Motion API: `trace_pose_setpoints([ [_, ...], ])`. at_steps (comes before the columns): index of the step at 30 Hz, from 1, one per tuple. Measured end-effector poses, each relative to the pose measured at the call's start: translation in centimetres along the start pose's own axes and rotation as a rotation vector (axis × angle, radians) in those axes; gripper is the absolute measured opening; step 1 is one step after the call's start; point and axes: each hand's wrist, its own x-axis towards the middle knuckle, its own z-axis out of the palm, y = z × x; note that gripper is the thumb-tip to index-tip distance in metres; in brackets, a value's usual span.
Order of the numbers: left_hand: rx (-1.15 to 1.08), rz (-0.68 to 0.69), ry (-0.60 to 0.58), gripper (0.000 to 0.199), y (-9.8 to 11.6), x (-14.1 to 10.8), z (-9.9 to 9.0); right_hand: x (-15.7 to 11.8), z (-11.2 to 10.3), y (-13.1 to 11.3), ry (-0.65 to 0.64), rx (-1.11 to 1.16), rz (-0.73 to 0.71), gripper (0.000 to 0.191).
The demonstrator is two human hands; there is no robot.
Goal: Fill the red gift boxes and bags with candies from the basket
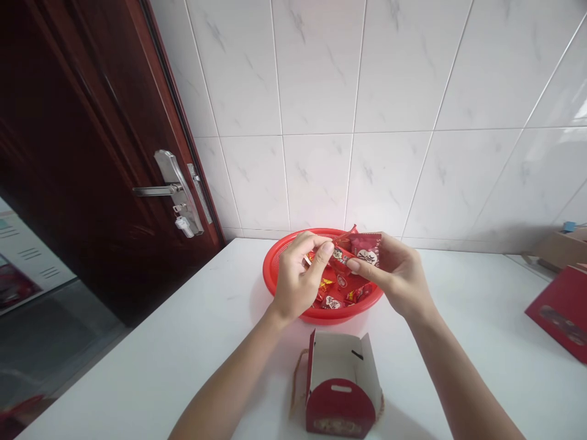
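Note:
A red plastic basket [270, 269] holds several wrapped candies [331, 302]. Above it, my left hand [300, 275] is closed in a pinch at the left end of a small red wrapped candy [339, 260]. My right hand [403, 275] has its thumb against the right end of that candy and also grips a dark red candy packet [365, 247] with white print. The fingers behind the packets are hidden. Nearer to me stands a dark red carton [340, 406] with its top open, a white inside and a twine handle [296, 382].
At the right lies another dark red box [562, 315], with a brown cardboard box [562, 247] behind it. A white tiled wall [316, 171] rises behind the white table [220, 342]. A brown door [114, 122] with a metal handle [158, 190] is at the left.

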Motion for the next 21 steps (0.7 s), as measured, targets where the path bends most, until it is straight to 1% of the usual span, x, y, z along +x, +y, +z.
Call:
trace_pose_setpoints([
  [4, 0.028, -0.018, 0.024, 0.025, -0.2, -0.1, 0.1, 0.1, 0.2, -0.1, 0.015, 0.021, 0.056, 0.030],
  [8, 0.119, 0.033, 0.066, 0.019, -0.3, -0.1, 0.0, 0.2, 0.2, -0.1, -0.016, 0.057, 0.095, 0.035],
  [10, 0.129, 0.032, 0.080, 0.018, -0.3, 0.0, -0.2, 0.2, 0.1, -0.1, -0.040, 0.081, 0.113, 0.035],
  [13, 0.079, -0.036, 0.027, 0.019, -0.3, 0.2, -0.5, 0.2, -0.3, -0.1, -0.082, 0.127, 0.154, 0.034],
  [18, -0.116, -0.254, -0.140, 0.026, -0.6, 0.8, -1.2, 0.2, -0.9, 0.3, -0.123, 0.143, 0.229, 0.039],
  [19, -0.139, -0.281, -0.154, 0.027, -0.6, 0.9, -1.3, 0.2, -1.0, 0.3, -0.123, 0.138, 0.230, 0.039],
  [21, -0.156, -0.285, -0.157, 0.028, -0.7, 1.0, -1.4, 0.3, -1.0, 0.5, -0.115, 0.123, 0.232, 0.039],
])
